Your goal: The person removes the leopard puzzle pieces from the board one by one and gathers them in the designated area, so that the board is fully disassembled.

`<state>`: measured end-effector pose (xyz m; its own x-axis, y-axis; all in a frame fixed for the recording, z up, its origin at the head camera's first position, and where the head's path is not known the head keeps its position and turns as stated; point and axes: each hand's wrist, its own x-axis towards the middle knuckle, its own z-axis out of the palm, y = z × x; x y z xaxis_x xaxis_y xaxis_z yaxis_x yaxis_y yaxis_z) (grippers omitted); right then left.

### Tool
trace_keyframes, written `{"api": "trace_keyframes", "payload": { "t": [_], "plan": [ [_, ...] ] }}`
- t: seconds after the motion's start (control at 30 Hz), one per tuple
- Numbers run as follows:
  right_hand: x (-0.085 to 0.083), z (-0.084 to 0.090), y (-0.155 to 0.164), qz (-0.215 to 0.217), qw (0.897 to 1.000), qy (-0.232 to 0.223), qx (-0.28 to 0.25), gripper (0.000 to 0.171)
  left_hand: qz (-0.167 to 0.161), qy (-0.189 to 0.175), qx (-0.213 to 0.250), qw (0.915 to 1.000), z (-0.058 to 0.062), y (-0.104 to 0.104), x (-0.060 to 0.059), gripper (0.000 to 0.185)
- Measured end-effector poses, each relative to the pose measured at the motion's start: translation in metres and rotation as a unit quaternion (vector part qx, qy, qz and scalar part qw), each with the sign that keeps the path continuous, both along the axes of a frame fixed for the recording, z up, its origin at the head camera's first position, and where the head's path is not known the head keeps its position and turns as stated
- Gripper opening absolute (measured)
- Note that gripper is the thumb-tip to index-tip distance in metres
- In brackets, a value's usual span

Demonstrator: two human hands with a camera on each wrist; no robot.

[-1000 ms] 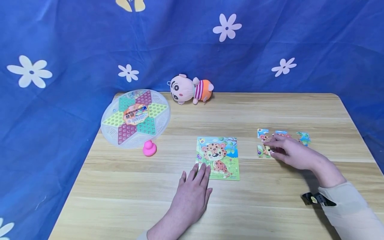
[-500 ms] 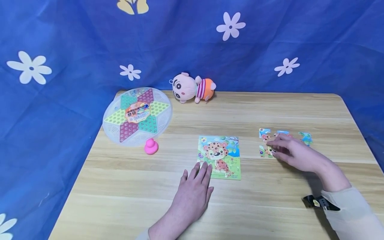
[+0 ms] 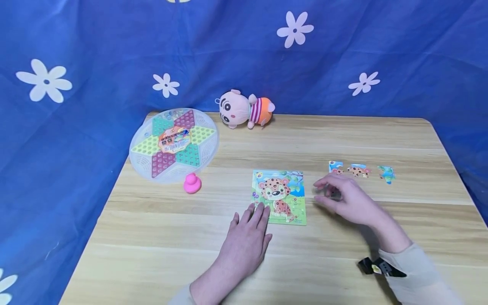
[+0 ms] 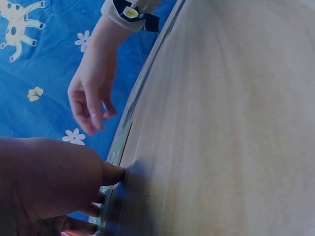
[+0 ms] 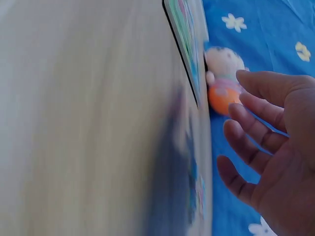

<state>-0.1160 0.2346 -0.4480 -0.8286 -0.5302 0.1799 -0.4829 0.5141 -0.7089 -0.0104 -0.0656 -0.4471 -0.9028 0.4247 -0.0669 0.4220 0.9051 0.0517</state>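
A square leopard jigsaw puzzle [image 3: 284,192] lies flat on the table in front of me. My left hand [image 3: 245,241] rests with straight fingers on its lower left corner; in the left wrist view the left thumb [image 4: 113,174] is at the table by the puzzle's edge. To the right of the puzzle hovers my right hand [image 3: 348,201], thumb and fingers apart and loosely bent. No piece shows between its fingers [image 5: 241,132] in the right wrist view. Beyond it lie loose jigsaw pieces: a leopard piece [image 3: 358,171], a leafy blue piece [image 3: 387,173] and a corner piece [image 3: 335,166].
A round Chinese checkers board [image 3: 173,146] lies at the back left, with a pink rubber duck [image 3: 192,184] at its front edge. A plush doll [image 3: 245,109] lies at the table's back edge. A blue flowered cloth [image 3: 228,51] hangs behind the wooden table [image 3: 343,140].
My right hand has moved left from the loose pieces toward the puzzle, uncovering the leopard piece. My left hand has stayed on the puzzle's corner. The head view has shifted slightly.
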Motion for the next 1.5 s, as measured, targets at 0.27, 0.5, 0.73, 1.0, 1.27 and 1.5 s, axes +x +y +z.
{"api": "trace_keyframes", "payload": {
  "t": [0.27,0.5,0.73,1.0,1.27,1.5],
  "plan": [
    [-0.008,-0.004,-0.042,0.009,1.000,-0.018,0.007,0.030,0.005,-0.010,-0.001,0.9999,0.003,-0.001,-0.001,0.067],
    [-0.014,-0.003,-0.071,-0.002,0.998,-0.002,0.062,0.043,0.004,-0.020,-0.009,0.9997,0.004,0.000,-0.001,0.067],
    [-0.021,-0.008,-0.089,-0.031,0.991,-0.007,0.127,0.056,0.000,-0.020,-0.019,0.9996,0.003,0.001,-0.001,0.068],
    [-0.023,-0.009,-0.097,-0.042,0.989,-0.010,0.138,0.058,-0.002,-0.015,-0.024,0.9996,0.002,0.001,0.000,0.069],
    [-0.026,-0.010,-0.099,-0.027,0.992,-0.026,0.117,0.054,-0.001,-0.014,-0.025,0.9996,0.002,0.001,0.000,0.070],
    [-0.029,-0.010,-0.100,-0.008,0.994,-0.046,0.094,0.050,0.002,-0.021,-0.026,0.9994,0.003,0.001,0.000,0.070]
  ]
}}
